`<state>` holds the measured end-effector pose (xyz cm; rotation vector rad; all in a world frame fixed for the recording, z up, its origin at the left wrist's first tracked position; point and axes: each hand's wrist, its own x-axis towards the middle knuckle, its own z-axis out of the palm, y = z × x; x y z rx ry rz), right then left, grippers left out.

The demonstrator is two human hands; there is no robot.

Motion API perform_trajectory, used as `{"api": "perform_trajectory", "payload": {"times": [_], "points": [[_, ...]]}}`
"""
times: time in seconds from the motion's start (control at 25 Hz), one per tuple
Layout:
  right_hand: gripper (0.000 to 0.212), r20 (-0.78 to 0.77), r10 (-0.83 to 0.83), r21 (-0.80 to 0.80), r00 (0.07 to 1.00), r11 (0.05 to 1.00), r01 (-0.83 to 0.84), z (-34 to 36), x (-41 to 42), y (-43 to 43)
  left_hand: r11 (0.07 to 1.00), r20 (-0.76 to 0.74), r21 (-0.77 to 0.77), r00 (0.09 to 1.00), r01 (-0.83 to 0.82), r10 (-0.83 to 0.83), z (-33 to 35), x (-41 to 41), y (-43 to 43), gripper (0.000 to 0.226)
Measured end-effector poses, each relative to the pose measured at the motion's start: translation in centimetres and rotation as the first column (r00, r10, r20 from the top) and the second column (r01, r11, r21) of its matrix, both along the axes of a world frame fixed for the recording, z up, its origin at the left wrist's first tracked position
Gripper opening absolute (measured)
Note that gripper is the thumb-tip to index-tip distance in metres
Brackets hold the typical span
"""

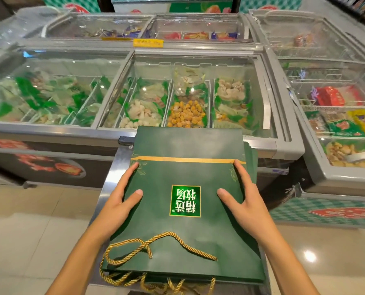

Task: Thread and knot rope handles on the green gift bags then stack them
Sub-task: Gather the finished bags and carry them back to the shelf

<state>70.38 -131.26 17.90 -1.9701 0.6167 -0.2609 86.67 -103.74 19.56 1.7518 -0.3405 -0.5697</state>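
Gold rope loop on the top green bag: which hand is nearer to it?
Left. The left hand rests on the bag's left edge, directly above the loop in the picture; the right hand rests on the opposite edge, across the label from it.

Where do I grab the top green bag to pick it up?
Take the bag by its two side edges, coming from left and right, where the left hand and right hand rest. It lies flat on the stack, so those edges look easiest; the rope lies limp on top.
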Motion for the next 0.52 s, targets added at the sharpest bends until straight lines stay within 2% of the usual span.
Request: {"api": "perform_trajectory", "payload": {"times": [0.28, 0.52], "points": [[0.085, 0.008, -0.008, 0.021, 1.0, 1.0, 0.007, -0.5, 6.2, 11.0, 0.999, -0.045, -0.021, 0.998, -0.039, 0.038, -0.2, 6.2, 10.4, 0.062], [0.088, -0.076, 0.001, 0.064, 0.997, 0.998, 0.003, -2.1, 11.3, 19.2, 1.0, -0.1, -0.007, 0.995, -0.004, 0.004, -3.0, 12.6, 18.2, 0.061]]}}
